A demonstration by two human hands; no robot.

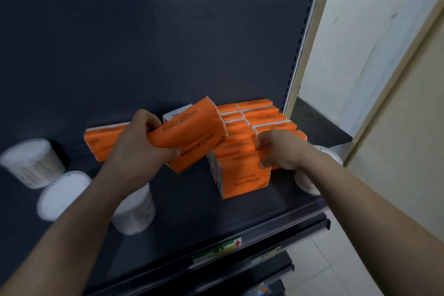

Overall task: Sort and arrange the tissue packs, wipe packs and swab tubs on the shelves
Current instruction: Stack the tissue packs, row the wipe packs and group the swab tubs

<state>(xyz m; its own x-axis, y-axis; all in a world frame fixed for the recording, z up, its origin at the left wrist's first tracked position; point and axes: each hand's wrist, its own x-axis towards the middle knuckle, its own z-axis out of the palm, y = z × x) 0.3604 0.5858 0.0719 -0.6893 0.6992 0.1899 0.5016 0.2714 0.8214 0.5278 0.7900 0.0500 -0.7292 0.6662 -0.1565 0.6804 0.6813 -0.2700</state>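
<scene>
My left hand [141, 144] grips two orange tissue packs [192, 132] and holds them tilted above the dark shelf [187, 204]. To their right stands a stack of several orange tissue packs [254, 122]. My right hand [278, 149] grips the top of a front pack in that stack [242, 178]. Another orange pack [105, 139] lies behind my left hand. White swab tubs stand at the left [31, 163], [62, 194], one under my left forearm [134, 211], and more at the right [329, 154], partly hidden by my right arm.
The shelf's dark back panel [144, 55] rises behind the packs. A pale wall board [360, 55] closes the right side. The shelf's front rail carries a green price label [216, 250]. Lower shelves show below at the right.
</scene>
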